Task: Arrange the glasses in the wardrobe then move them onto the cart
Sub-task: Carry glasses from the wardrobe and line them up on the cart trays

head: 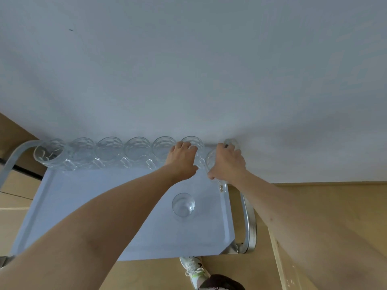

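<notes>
A white cart top (88, 206) stands against a pale wall. Several clear glass mugs (111, 151) stand in a row along its far edge. My left hand (182, 158) rests on the rightmost mug of that row (193, 142), fingers curled over its rim. My right hand (227, 162) grips another clear mug (210, 162) at the cart's far right corner, just right of the row. A single plain glass (183, 204) stands alone nearer me, right of the cart's middle.
The cart has chrome handles at the left (12, 162) and right (250, 222). A wooden floor (314, 206) lies around it. My white shoe (193, 268) shows below the cart's near edge. The wall (188, 70) rises directly behind the mugs.
</notes>
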